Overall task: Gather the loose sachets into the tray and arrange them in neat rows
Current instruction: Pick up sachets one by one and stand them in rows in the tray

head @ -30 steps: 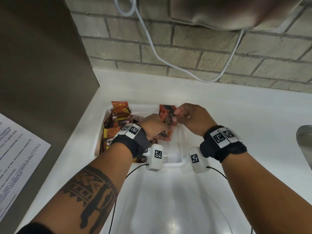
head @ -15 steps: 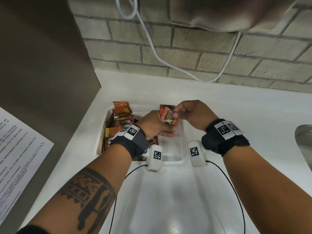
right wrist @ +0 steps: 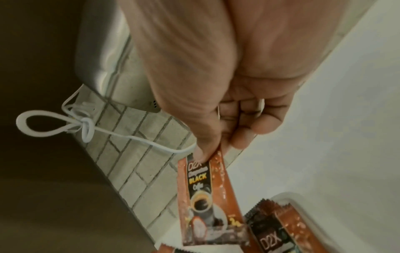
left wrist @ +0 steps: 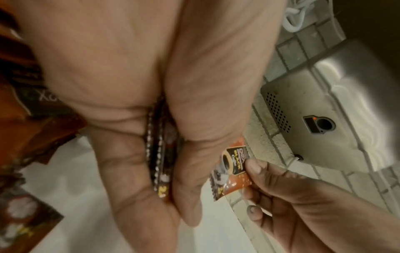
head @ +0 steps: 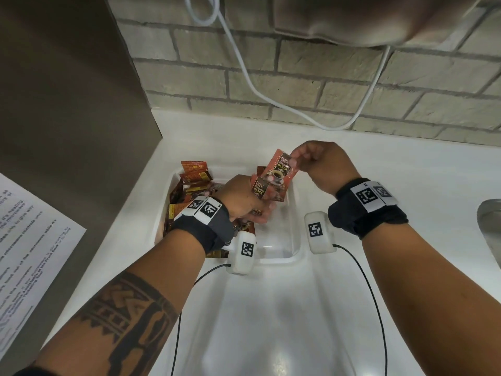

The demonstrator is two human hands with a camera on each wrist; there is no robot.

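Observation:
A clear plastic tray (head: 296, 257) sits on the white counter. Loose orange-brown coffee sachets (head: 193, 177) are heaped in its left half. Over the tray's middle my left hand (head: 257, 213) grips a small stack of sachets (head: 259, 189), seen edge-on between thumb and fingers in the left wrist view (left wrist: 159, 157). My right hand (head: 296, 162) pinches one sachet (head: 280, 171) by its top corner, lifted just above and right of the stack. That sachet (right wrist: 208, 196) hangs face-out below my right thumb (right wrist: 203, 150), and it also shows in the left wrist view (left wrist: 231, 171).
A brick wall rises behind the counter, with a white cable (head: 252, 85) looping down it under a metal wall unit (head: 366, 20). A brown panel (head: 67, 104) with a printed sheet (head: 29, 240) stands at the left. A metal sink rim (head: 490, 229) is at the right.
My right hand has drawn one sachet up and to the right, away from the stack my left hand holds. The left hand has stayed over the tray.

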